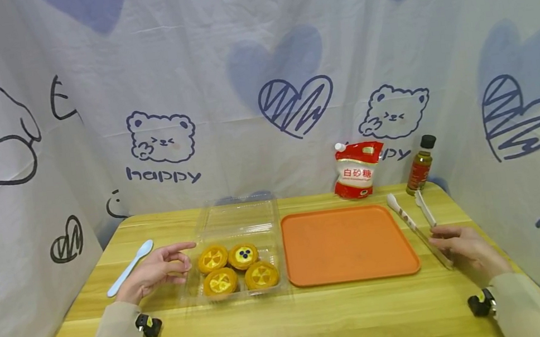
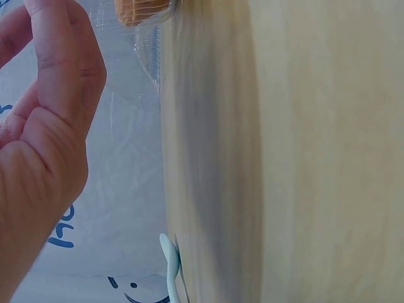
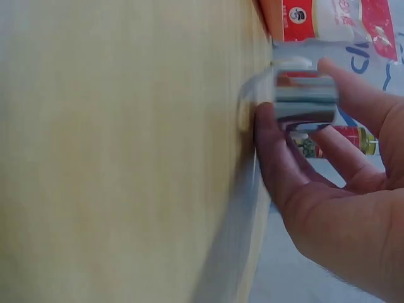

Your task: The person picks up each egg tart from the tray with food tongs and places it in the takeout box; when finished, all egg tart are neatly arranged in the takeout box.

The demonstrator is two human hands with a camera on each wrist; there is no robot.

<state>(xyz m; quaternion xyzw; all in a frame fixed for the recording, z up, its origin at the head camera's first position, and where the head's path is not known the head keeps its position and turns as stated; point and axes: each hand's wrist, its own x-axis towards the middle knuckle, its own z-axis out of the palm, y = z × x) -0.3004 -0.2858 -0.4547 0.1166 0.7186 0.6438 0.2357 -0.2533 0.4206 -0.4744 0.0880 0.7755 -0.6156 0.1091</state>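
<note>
My right hand (image 1: pixel 469 251) grips a pair of tongs (image 1: pixel 410 224) with pale tips, close over the table at the right. In the right wrist view the tongs' shiny metal end (image 3: pixel 306 101) sits between thumb and fingers. At the left my left hand (image 1: pixel 153 272) hovers with loosely bent fingers, holding nothing. Its fingertips are beside a clear plastic box (image 1: pixel 283 276) whose lid (image 1: pixel 238 217) stands folded back. Inside lie several egg tarts (image 1: pixel 220 282), mostly topped with yellow fruit pieces; one tart (image 1: pixel 243 256) carries dark berries.
An orange tray (image 1: pixel 350 246) lies right of the box. Behind it stand a red-and-white sugar pouch (image 1: pixel 355 172) and a dark-capped bottle (image 1: pixel 419 167). A light blue spoon (image 1: pixel 130 268) lies left of my left hand. Printed curtains (image 1: pixel 219 85) enclose the table.
</note>
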